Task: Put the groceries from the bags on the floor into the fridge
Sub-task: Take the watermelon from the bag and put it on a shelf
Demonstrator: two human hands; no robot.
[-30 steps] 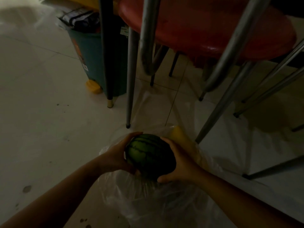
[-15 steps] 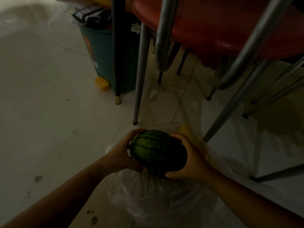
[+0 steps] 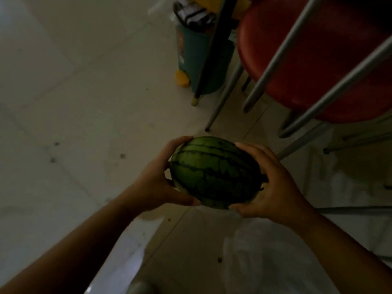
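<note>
A small striped green watermelon (image 3: 214, 172) is held in the air above the pale tiled floor, in the middle of the head view. My left hand (image 3: 157, 183) cups its left end and my right hand (image 3: 273, 187) grips its right end. Below and to the right, a clear plastic bag (image 3: 275, 262) lies crumpled on the floor, partly hidden by my right forearm. The room is dim. No fridge shows in the frame.
A red stool (image 3: 318, 60) with slanted metal legs (image 3: 224, 92) stands at the upper right, close to the melon. A teal bin (image 3: 197, 60) with a yellow foot pedal sits behind a dark table leg. Open tiled floor (image 3: 74, 102) stretches to the left.
Both hands have lifted the watermelon up out of the plastic bag and closer to the camera. The view has swung, so the bag now lies below and to the right.
</note>
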